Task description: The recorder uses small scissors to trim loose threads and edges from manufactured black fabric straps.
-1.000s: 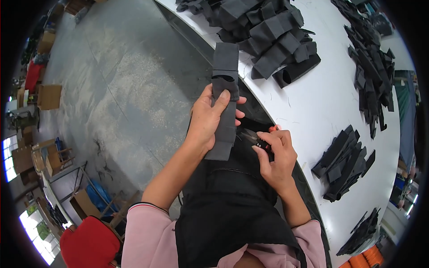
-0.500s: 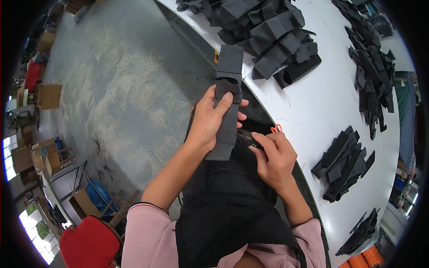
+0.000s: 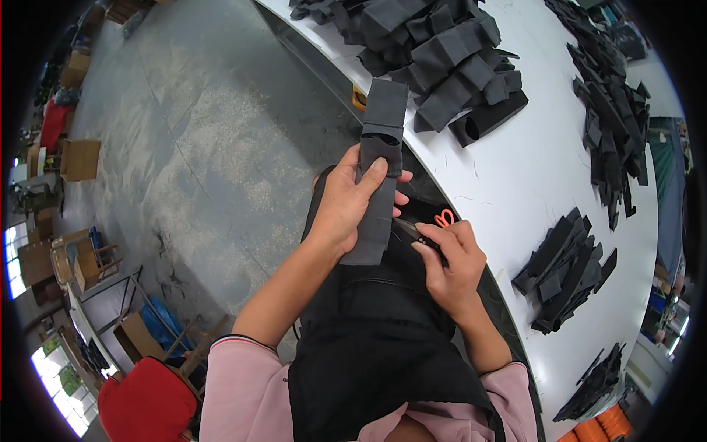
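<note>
My left hand (image 3: 353, 195) grips a dark grey fabric strip (image 3: 377, 202), thumb pressed on its front and fingertips showing behind its right edge. The strip has stitched seams across it and a folded loop gaping above the thumb. To the right, my right hand (image 3: 458, 258) is closed around small thread snips (image 3: 409, 226), their dark blades pointing toward the strip's right edge. Fingers hide most of the snips' body. Just beyond that hand shows a pair of orange loops (image 3: 444, 217); I cannot tell whether they belong to the snips.
A white table (image 3: 508, 184) curves along my right side. On it lie a large heap of dark fabric pieces (image 3: 449, 51), a long pile (image 3: 607, 125) and a smaller bundle (image 3: 567, 269). Orange spools (image 3: 611, 423) sit lower right. Cardboard boxes (image 3: 81, 160) stand left on the floor.
The strip has shifted slightly right and its top end has dropped a little. My right hand has moved slightly left and down with the snips. The orange loops show farther left.
</note>
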{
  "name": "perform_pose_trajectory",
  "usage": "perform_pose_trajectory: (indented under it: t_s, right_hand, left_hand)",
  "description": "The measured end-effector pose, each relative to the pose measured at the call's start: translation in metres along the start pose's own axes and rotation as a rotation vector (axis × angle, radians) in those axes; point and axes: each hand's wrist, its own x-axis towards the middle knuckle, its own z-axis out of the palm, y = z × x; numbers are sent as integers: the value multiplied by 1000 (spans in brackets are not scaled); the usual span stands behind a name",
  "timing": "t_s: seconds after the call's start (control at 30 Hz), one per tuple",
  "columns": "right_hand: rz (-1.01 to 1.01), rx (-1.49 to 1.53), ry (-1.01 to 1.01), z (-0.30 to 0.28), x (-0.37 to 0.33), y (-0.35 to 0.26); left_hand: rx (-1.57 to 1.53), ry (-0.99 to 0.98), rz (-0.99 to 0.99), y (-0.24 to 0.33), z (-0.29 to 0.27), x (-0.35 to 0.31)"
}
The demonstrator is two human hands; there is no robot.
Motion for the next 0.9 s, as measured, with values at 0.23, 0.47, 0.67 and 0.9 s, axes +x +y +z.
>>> perform_pose_trajectory:
  t_s: [0.23,0.47,0.67,0.9]
  right_hand:
    - [144,126,-16,-8,4,-9]
    - [538,432,-294,13,18,1]
    - [319,350,-236,33,11,6]
    - [307,357,-95,40,2,1]
  left_hand:
    - [25,6,19,0,0,0]
    - [67,65,144,-3,9,-3]
    - [33,59,151,-5,9,-4]
    - [-41,75,142,-8,12,-3]
